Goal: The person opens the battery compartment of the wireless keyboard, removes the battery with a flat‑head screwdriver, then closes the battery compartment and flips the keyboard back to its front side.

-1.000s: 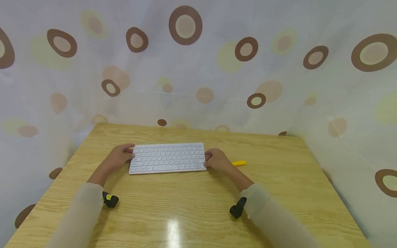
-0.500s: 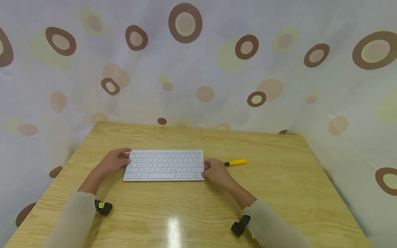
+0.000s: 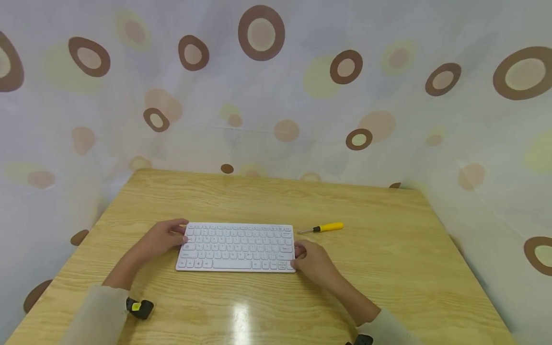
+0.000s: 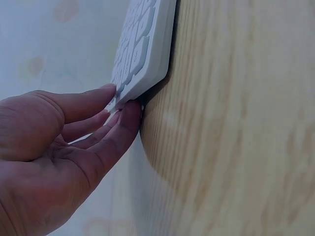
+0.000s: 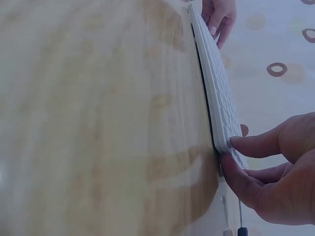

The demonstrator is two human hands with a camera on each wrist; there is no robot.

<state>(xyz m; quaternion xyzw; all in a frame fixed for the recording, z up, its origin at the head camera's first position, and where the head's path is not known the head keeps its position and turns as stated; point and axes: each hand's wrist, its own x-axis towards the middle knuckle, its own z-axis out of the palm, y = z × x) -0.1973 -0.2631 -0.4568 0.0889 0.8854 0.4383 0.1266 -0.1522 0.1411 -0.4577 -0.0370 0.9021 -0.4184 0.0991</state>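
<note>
The left hand (image 3: 159, 238) pinches one end of the keyboard (image 3: 236, 247), the right hand (image 3: 316, 261) the other. The keyboard sits nearer the left edge of the desk (image 3: 388, 273) than the right; a screwdriver (image 3: 329, 226) (yellow-handled) lies near the right hand, toward the far edge.

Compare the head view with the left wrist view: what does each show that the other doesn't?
Only the head view: the right hand gripping the far end of the keyboard, and the yellow-handled screwdriver lying beyond that hand.
Only the left wrist view: the palm side of the left hand.
Both: the left hand holding the keyboard's left end, the wooden table and the patterned backdrop.
</note>
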